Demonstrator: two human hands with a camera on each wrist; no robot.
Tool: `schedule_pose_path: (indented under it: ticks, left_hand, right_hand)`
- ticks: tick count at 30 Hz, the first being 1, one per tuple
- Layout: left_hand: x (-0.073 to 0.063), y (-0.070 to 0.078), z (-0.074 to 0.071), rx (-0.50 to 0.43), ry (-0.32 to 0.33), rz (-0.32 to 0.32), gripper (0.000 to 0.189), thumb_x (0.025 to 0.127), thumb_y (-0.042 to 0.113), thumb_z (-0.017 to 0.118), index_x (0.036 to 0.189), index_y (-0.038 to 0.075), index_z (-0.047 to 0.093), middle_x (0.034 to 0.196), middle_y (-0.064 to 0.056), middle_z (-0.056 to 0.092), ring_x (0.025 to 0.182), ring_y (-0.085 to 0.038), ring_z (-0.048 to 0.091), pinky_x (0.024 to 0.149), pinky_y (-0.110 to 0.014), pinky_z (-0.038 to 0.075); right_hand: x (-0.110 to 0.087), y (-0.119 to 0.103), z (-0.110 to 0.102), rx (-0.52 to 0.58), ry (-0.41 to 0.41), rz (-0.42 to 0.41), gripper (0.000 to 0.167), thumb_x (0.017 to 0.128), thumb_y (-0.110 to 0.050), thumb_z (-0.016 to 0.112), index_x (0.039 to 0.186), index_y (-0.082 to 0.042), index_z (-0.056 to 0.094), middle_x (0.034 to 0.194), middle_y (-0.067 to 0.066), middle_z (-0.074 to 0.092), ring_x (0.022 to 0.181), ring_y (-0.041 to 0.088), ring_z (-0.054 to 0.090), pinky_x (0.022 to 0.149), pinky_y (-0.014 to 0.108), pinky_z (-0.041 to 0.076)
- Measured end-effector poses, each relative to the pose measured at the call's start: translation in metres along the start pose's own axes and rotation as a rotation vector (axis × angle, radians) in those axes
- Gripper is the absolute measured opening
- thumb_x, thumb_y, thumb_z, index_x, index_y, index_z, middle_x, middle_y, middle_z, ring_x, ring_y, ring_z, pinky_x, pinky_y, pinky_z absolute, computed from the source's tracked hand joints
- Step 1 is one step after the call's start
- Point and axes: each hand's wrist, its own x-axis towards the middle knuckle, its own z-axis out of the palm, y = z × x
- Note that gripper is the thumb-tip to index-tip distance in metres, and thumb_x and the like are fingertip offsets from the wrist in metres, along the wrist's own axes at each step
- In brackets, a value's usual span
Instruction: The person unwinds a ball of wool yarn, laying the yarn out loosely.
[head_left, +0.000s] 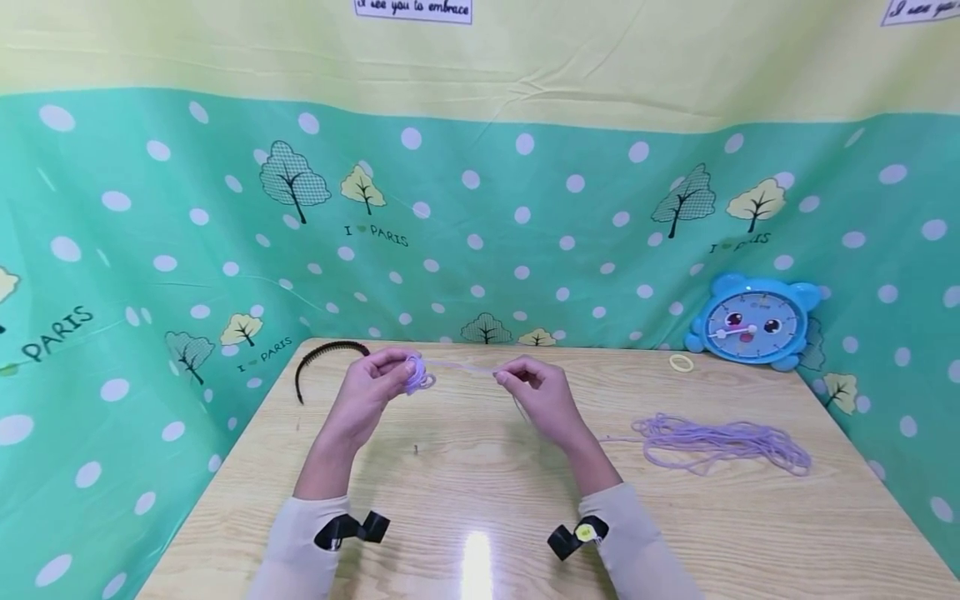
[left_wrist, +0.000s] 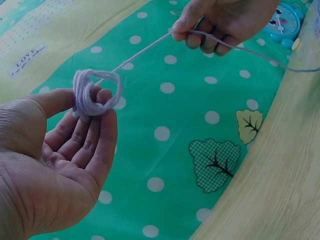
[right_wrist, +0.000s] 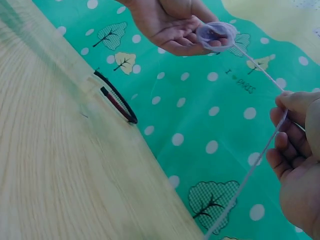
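My left hand (head_left: 365, 392) pinches a small wound coil of lilac yarn (left_wrist: 86, 97) between thumb and fingers, its loops standing out beyond the fingertips. From the coil a single strand (left_wrist: 145, 50) runs taut across to my right hand (head_left: 546, 400). There the thumb and index finger pinch it, as the right wrist view also shows, and the rest of the strand hangs down from the fingers. Both hands are raised over the wooden table (head_left: 465, 492). To the right of the right hand, a loose, stretched-out hank of the same lilac yarn (head_left: 720, 442) lies on the tabletop.
A black headband (head_left: 322, 350) lies at the table's back left, behind the left hand. A blue bear-shaped clock (head_left: 753, 325) leans against the curtain (head_left: 525, 242) at the back right, with a pale ring (head_left: 681, 363) beside it. A tiny dark bit (head_left: 416, 450) lies between the forearms.
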Motion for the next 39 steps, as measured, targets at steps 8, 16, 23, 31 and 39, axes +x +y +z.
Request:
schedule_pose_path:
  ticks: [8, 16, 23, 31, 39]
  left_hand:
    - [0.000, 0.001, 0.000, -0.023, -0.057, 0.001, 0.014, 0.101, 0.008, 0.066, 0.114, 0.010, 0.069, 0.098, 0.005, 0.075, 0.090, -0.007, 0.072, 0.084, -0.022, 0.061]
    - [-0.001, 0.001, 0.000, -0.031, -0.082, 0.005, 0.011, 0.102, 0.009, 0.065, 0.111, 0.011, 0.070, 0.098, 0.005, 0.074, 0.090, -0.008, 0.070, 0.084, -0.023, 0.062]
    - [-0.002, 0.002, 0.000, -0.020, -0.059, 0.005, 0.011, 0.101, 0.009, 0.067, 0.111, 0.011, 0.070, 0.099, 0.005, 0.075, 0.091, -0.008, 0.071, 0.085, -0.024, 0.062]
    - [-0.003, 0.005, 0.000, -0.012, -0.040, -0.009, 0.013, 0.100, 0.008, 0.066, 0.113, 0.009, 0.069, 0.100, 0.005, 0.075, 0.093, -0.008, 0.071, 0.085, -0.023, 0.061]
    - [-0.004, 0.006, -0.001, 0.001, -0.040, -0.013, 0.016, 0.101, 0.010, 0.066, 0.116, 0.006, 0.068, 0.100, 0.005, 0.075, 0.093, -0.008, 0.072, 0.086, -0.023, 0.061]
  right_hand:
    - [-0.002, -0.006, -0.019, 0.004, 0.035, -0.006, 0.016, 0.098, -0.016, 0.072, 0.105, -0.002, 0.074, 0.097, 0.005, 0.070, 0.083, 0.010, 0.060, 0.072, 0.019, 0.052]
    - [-0.003, -0.006, -0.039, 0.005, 0.069, -0.005, 0.021, 0.097, -0.021, 0.073, 0.105, -0.002, 0.074, 0.097, -0.003, 0.071, 0.087, 0.014, 0.064, 0.074, 0.020, 0.055]
    - [-0.006, -0.009, -0.058, 0.005, 0.106, -0.016, 0.023, 0.098, -0.020, 0.073, 0.107, 0.001, 0.073, 0.095, -0.007, 0.071, 0.087, 0.008, 0.063, 0.076, 0.019, 0.055]
    - [-0.013, -0.012, -0.085, -0.031, 0.165, 0.001, 0.028, 0.099, -0.023, 0.071, 0.109, 0.004, 0.072, 0.096, -0.013, 0.072, 0.090, 0.006, 0.064, 0.079, 0.018, 0.057]
    - [-0.022, -0.015, -0.110, -0.083, 0.217, 0.036, 0.033, 0.101, -0.026, 0.069, 0.113, 0.004, 0.070, 0.096, -0.015, 0.070, 0.090, 0.007, 0.062, 0.078, 0.016, 0.055]
